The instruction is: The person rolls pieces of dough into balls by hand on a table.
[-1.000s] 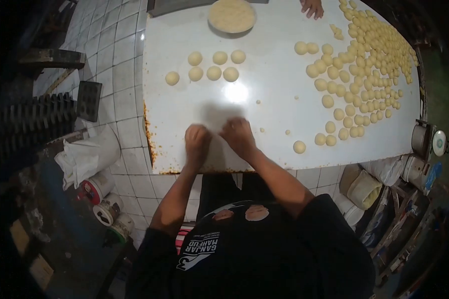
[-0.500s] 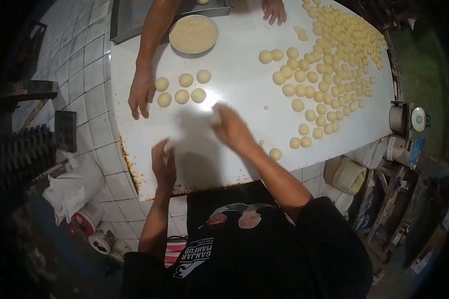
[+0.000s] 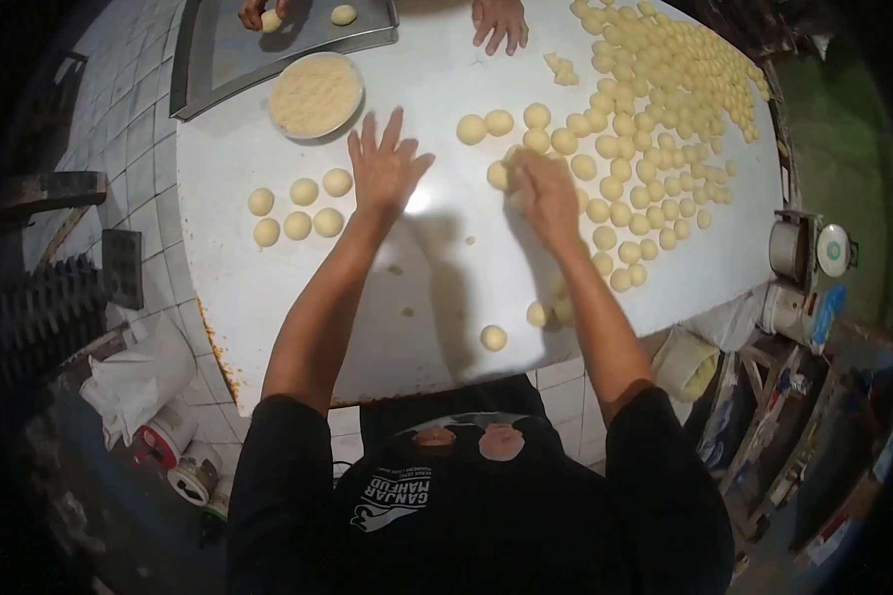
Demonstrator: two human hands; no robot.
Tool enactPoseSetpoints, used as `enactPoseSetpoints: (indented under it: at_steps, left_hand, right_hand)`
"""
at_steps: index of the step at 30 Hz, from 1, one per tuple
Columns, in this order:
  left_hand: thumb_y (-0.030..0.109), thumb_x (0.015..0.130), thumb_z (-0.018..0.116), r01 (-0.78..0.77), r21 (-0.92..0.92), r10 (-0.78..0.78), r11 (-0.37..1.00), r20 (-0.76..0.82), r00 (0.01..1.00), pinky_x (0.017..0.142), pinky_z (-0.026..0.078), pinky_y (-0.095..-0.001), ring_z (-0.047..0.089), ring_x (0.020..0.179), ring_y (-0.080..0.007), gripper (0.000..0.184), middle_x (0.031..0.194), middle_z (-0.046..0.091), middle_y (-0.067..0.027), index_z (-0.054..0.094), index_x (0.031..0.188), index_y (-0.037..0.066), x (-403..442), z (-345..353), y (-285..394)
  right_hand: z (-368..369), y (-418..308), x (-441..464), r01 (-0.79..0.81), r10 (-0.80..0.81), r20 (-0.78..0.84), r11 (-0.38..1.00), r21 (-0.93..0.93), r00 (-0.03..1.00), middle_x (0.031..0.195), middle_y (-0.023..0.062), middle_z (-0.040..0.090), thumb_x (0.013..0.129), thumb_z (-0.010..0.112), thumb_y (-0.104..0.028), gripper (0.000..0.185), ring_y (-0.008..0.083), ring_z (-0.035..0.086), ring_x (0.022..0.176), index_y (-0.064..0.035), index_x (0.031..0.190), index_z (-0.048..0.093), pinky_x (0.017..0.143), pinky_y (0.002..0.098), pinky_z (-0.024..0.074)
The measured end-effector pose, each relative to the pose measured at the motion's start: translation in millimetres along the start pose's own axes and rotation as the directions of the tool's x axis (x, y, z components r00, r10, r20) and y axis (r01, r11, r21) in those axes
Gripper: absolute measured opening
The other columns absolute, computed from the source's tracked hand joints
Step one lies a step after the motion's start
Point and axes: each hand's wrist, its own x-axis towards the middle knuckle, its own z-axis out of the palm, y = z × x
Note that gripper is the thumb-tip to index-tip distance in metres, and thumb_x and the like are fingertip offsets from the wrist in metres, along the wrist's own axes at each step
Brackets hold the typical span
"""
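Observation:
My left hand [image 3: 387, 171] is open, its fingers spread just above or on the white tabletop, to the right of a group of several pale yellow dough balls [image 3: 298, 225]. My right hand [image 3: 546, 196] reaches to the near-left edge of the large spread of dough balls [image 3: 620, 149]. Its fingers curl around a dough ball [image 3: 501, 177], partly hidden by the fingertips. Small dough scraps [image 3: 395, 270] lie between my forearms. A single dough ball [image 3: 493, 338] rests near the front edge.
Across the table, a co-worker's hand [image 3: 264, 16] holds a dough ball at a metal tray [image 3: 385, 34]; their other hand [image 3: 499, 27] lies flat. A round bowl of pale crumbs [image 3: 318, 96] stands beside the tray. Torn dough pieces [image 3: 562, 69] lie near the back.
My left hand has moved forward and opened, with no dough in it. My right hand has moved right to the dough balls. The co-worker's hand went from the group at left to the tray.

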Motion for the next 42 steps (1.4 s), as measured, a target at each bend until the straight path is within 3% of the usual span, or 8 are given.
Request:
enactPoseSetpoints:
  at_steps: [8, 11, 17, 20, 22, 26, 29, 42]
  left_hand:
    - [0.015, 0.093, 0.075, 0.247, -0.196, -0.195, 0.949, 0.248, 0.949, 0.105, 0.051, -0.0504, 0.064, 0.12, -0.0425, 0.034, 0.126, 0.071, -0.0191, 0.071, 0.124, 0.001, 39, 78, 57]
    - [0.013, 0.102, 0.068, 0.402, -0.383, -0.441, 0.831, -0.014, 0.897, 0.092, 0.054, -0.047, 0.068, 0.103, -0.0427, 0.023, 0.111, 0.071, -0.0238, 0.07, 0.12, -0.001, -27, -16, 69]
    - [0.011, 0.095, 0.073, 0.316, 0.315, -0.367, 0.895, 0.117, 0.923, 0.089, 0.049, -0.052, 0.062, 0.1, -0.038, 0.012, 0.104, 0.068, -0.017, 0.071, 0.105, 0.005, -295, -130, 24]
    - [0.014, 0.09, 0.076, 0.53, 0.168, -0.516, 0.831, -0.126, 0.848, 0.084, 0.044, -0.0535, 0.057, 0.093, -0.0385, 0.016, 0.099, 0.061, -0.0157, 0.061, 0.095, 0.008, -233, -79, 11]
    - [0.017, 0.088, 0.08, 0.487, 0.42, -0.578, 0.766, 0.12, 0.807, 0.086, 0.047, -0.0525, 0.06, 0.097, -0.0385, 0.02, 0.102, 0.064, -0.0154, 0.064, 0.095, 0.008, -302, -31, 18]
    - [0.01, 0.079, 0.084, 0.254, -0.042, -0.24, 0.966, 0.214, 0.947, 0.079, 0.05, -0.0493, 0.066, 0.098, -0.0357, 0.022, 0.109, 0.071, -0.0145, 0.063, 0.087, 0.008, -340, -108, -25]
    - [0.007, 0.08, 0.082, 0.286, 0.139, -0.301, 0.948, 0.097, 0.949, 0.076, 0.051, -0.0502, 0.068, 0.093, -0.0357, 0.021, 0.102, 0.072, -0.0136, 0.062, 0.079, 0.009, -264, -89, -20]
    - [0.016, 0.086, 0.082, 0.202, -0.146, -0.201, 0.968, 0.02, 0.979, 0.077, 0.048, -0.0496, 0.063, 0.089, -0.0337, 0.02, 0.1, 0.065, -0.0128, 0.062, 0.086, 0.012, -288, -84, 7]
  right_hand:
    - [25, 72, 109, 0.413, -0.379, 0.193, 0.891, -0.186, 0.905, 0.108, 0.0126, 0.074, 0.095, 0.069, -0.01, 0.012, 0.0349, 0.066, 0.107, -0.0058, 0.105, 0.075, 0.092, 0.0457, 0.0562]
    - [30, 57, 58, 0.525, -0.528, 0.016, 0.838, -0.149, 0.849, 0.105, 0.0119, 0.072, 0.097, 0.066, -0.016, 0.012, 0.0342, 0.066, 0.104, -0.0074, 0.1, 0.074, 0.092, 0.045, 0.0565]
    - [76, 58, -50, 0.744, -0.661, 0.408, 0.665, -0.068, 0.629, 0.107, 0.0121, 0.068, 0.096, 0.068, -0.029, 0.022, 0.0353, 0.065, 0.107, -0.0064, 0.096, 0.069, 0.091, 0.049, 0.0526]
    - [122, 9, -26, 0.448, -0.446, 0.086, 0.894, 0.005, 0.891, 0.11, 0.0126, 0.068, 0.082, 0.087, -0.023, 0.027, 0.0368, 0.063, 0.109, -0.0095, 0.096, 0.068, 0.092, 0.0507, 0.05]
    - [125, 14, -85, 0.507, -0.501, 0.175, 0.862, 0.013, 0.848, 0.112, 0.0124, 0.068, 0.079, 0.09, -0.023, 0.03, 0.0369, 0.064, 0.109, -0.0097, 0.096, 0.068, 0.092, 0.0512, 0.0498]
    - [97, 67, -73, 0.504, -0.413, 0.562, 0.864, -0.009, 0.717, 0.108, 0.0103, 0.065, 0.08, 0.091, -0.028, 0.035, 0.0347, 0.06, 0.107, -0.0102, 0.097, 0.067, 0.092, 0.0505, 0.047]
    - [139, 2, -40, 0.389, -0.388, 0.034, 0.912, -0.132, 0.921, 0.104, 0.0123, 0.062, 0.084, 0.089, -0.03, 0.033, 0.0349, 0.056, 0.102, -0.0091, 0.098, 0.066, 0.091, 0.0485, 0.0425]
    - [142, 25, -102, 0.327, -0.321, 0.064, 0.929, -0.174, 0.945, 0.108, 0.0128, 0.065, 0.088, 0.085, -0.03, 0.031, 0.0368, 0.058, 0.101, -0.0071, 0.096, 0.066, 0.088, 0.0493, 0.0433]
